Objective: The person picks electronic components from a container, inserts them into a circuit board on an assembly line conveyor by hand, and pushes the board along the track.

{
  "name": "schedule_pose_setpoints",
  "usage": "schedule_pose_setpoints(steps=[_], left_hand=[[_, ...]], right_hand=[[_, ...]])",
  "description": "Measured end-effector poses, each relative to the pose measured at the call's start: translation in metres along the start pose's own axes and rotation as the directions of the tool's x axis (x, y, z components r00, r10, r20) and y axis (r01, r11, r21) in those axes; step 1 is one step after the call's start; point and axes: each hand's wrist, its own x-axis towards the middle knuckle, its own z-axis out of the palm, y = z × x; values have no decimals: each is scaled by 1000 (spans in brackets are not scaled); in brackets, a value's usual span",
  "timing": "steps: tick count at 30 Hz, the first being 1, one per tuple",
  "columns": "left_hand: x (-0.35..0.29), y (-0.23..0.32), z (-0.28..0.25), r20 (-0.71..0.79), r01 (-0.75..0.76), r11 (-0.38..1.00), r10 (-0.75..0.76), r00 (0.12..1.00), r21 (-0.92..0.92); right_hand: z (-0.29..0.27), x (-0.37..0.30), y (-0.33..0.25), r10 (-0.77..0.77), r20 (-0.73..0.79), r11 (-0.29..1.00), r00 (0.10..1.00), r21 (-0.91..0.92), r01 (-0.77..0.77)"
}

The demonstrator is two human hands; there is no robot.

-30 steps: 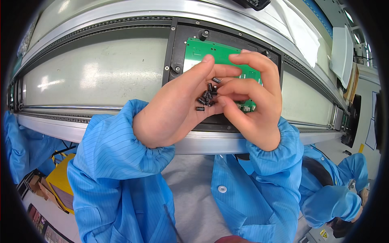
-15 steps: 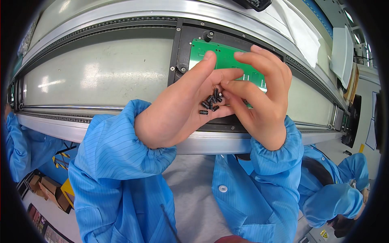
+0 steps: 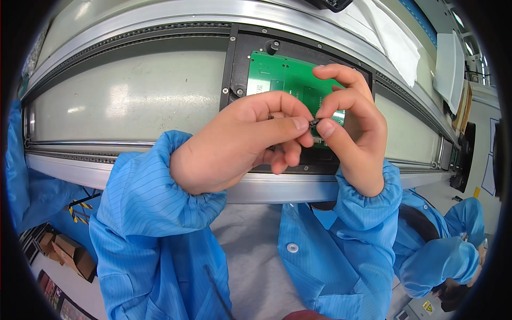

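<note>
My left hand (image 3: pixel 242 130) is closed palm-inward, its fingers curled around several small black capacitors that show only as dark bits between the fingers. Between its thumb and index tips and those of my right hand (image 3: pixel 360 128) sits one small black capacitor (image 3: pixel 314 122), pinched from both sides. The other fingers of my right hand are bent and raised apart from it. Both hands hover over a green circuit board (image 3: pixel 277 68), whose near part they cover. A black carrier frame (image 3: pixel 241 61) surrounds the board.
The carrier lies across a conveyor with metal rails (image 3: pixel 266 189) and chains along its sides. White cloth or sheeting (image 3: pixel 392 48) lies beyond the far rail, near a black tray (image 3: pixel 333 4). At the right, another person in a blue smock (image 3: pixel 437 256) is close by.
My left hand has turned over from an open palm showing the capacitors and closed around them. One capacitor has come up between the fingertips of both hands.
</note>
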Motion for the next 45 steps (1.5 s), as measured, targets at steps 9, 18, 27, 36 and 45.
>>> schedule_pose_setpoints(steps=[9, 18, 27, 36, 45], left_hand=[[0, 1, -5, 6, 21, 998, -22, 1000, 54], [-1, -1, 4, -90, -39, 998, 44, 995, 49], [3, 3, 5, -107, -60, 998, 61, 992, 16], [3, 1, 5, -100, -83, 996, 85, 991, 29], [1, 1, 6, -104, -68, 996, 73, 992, 50]], right_hand=[[-8, 1, -6, -160, 109, 930, 981, -315, 187], [-42, -1, 4, -94, 185, 798, 978, -574, 185], [-53, -5, 16, 100, 229, 724, 968, -684, 87], [-53, -6, 15, 100, 221, 686, 970, -721, 94], [-54, -8, 12, 180, 219, 637, 959, -769, 56]])
